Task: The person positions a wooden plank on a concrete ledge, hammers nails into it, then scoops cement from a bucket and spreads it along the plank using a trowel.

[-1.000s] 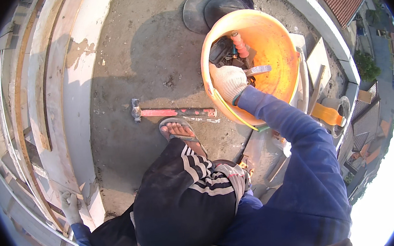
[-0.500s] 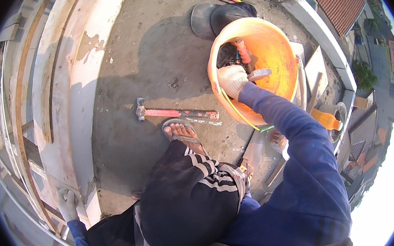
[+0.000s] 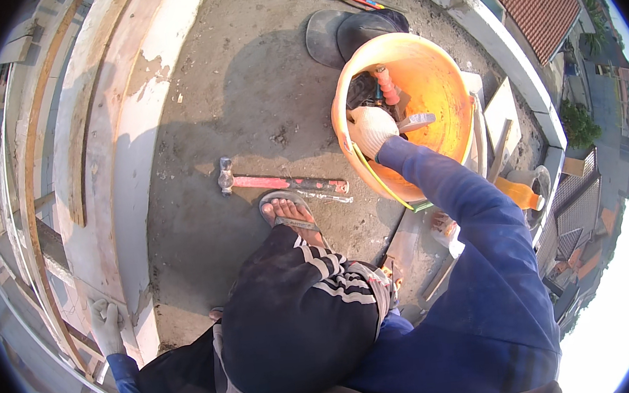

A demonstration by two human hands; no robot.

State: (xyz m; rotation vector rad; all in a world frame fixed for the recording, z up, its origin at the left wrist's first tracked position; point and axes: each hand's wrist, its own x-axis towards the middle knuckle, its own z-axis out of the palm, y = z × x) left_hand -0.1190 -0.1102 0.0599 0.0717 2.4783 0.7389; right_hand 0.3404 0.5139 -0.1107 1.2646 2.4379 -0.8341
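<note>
My right hand (image 3: 374,129), in a white knitted glove, reaches into the orange bucket (image 3: 444,73). Its fingers point down among dark items at the bucket's left side, and most of them are hidden. Beside the knuckles a flat grey metal tool end (image 3: 416,122) sticks out; whether I hold it cannot be seen. Just above stands a ribbed pink-orange handle (image 3: 387,85). Far to the left, my gloved left hand (image 3: 107,327) rests with curled fingers at the edge of the pale wall (image 3: 130,212); anything inside them is hidden.
A hammer (image 3: 283,183) with a worn red handle lies by my sandalled foot (image 3: 290,212). Behind the bucket are a dark cap (image 3: 367,31) and a red-handled tool (image 3: 366,2). An orange bottle (image 3: 520,193) stands at right near the low parapet (image 3: 521,77), with rooftops beyond.
My right hand has shifted slightly lower in the bucket, and the grey metal tool end beside it has tilted a little. The left hand stays at the wall.
</note>
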